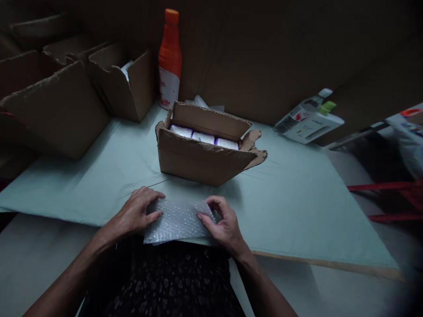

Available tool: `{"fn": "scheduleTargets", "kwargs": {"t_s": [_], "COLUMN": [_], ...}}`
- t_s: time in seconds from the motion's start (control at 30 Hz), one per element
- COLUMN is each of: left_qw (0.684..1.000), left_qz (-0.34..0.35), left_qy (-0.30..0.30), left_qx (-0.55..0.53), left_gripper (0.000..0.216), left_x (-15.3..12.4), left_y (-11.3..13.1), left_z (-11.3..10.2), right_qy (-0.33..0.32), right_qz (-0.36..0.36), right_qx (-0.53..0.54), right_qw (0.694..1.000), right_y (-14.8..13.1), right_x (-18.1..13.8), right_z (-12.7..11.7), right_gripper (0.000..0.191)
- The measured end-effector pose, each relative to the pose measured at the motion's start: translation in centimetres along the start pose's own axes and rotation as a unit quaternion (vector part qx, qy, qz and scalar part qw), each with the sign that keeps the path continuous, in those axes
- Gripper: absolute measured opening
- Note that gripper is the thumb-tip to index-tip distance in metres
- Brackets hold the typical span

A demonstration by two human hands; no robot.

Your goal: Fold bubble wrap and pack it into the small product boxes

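A sheet or pouch of clear bubble wrap (180, 220) is stretched between my two hands at the table's front edge. At its left side, my left hand (140, 210) grips it, thumb on the face and index finger along the top edge. My right hand (224, 222) pinches its upper right corner between thumb and curled fingers. Whether anything lies inside the wrap, I cannot tell. Just beyond stands an open cardboard box (198, 160), apart from both hands. Several white packs with purple edges (203, 137) sit in a row inside it.
Larger cardboard boxes (62, 110) stand at the left. An orange-capped bottle (170, 61) stands behind the open box. A clear bottle (302, 112) and a white jug with a green cap (319, 127) lean at the back right of the pale green table (297, 207).
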State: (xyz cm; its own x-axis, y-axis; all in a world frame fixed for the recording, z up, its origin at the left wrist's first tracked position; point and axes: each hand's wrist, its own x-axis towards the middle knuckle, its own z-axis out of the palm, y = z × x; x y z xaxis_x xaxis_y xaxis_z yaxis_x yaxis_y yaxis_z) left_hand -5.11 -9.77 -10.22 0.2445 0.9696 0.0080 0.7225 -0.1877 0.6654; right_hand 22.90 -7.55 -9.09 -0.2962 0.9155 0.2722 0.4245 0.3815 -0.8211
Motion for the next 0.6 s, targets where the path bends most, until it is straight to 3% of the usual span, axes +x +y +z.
{"fn": "scheduleTargets", "kwargs": {"t_s": [0.1,0.27,0.43,0.6], "left_qw": [0.999,0.992,0.957,0.901], "left_qz": [-0.010,-0.038,-0.139,-0.190], "left_qy": [-0.035,-0.036,0.004,0.111], "left_qx": [0.003,-0.114,-0.256,-0.374], "left_gripper": [0.013,0.012,0.060,0.058], "left_x": [-0.2,-2.0,-3.5,-3.5], "left_y": [0.1,1.5,2.1,2.6], "left_z": [-0.3,-1.0,-0.3,1.9], "right_qy": [-0.004,-0.009,-0.026,0.016], "right_qz": [-0.002,-0.046,-0.068,-0.046], "right_qx": [0.020,0.104,0.186,0.210], "right_qw": [1.000,0.994,0.980,0.976], "right_y": [-0.1,-0.9,-2.3,-2.4], "right_x": [-0.1,0.2,0.6,0.8], "right_z": [-0.4,-0.9,-1.4,-1.4], "right_gripper": [0.013,0.007,0.007,0.007]}}
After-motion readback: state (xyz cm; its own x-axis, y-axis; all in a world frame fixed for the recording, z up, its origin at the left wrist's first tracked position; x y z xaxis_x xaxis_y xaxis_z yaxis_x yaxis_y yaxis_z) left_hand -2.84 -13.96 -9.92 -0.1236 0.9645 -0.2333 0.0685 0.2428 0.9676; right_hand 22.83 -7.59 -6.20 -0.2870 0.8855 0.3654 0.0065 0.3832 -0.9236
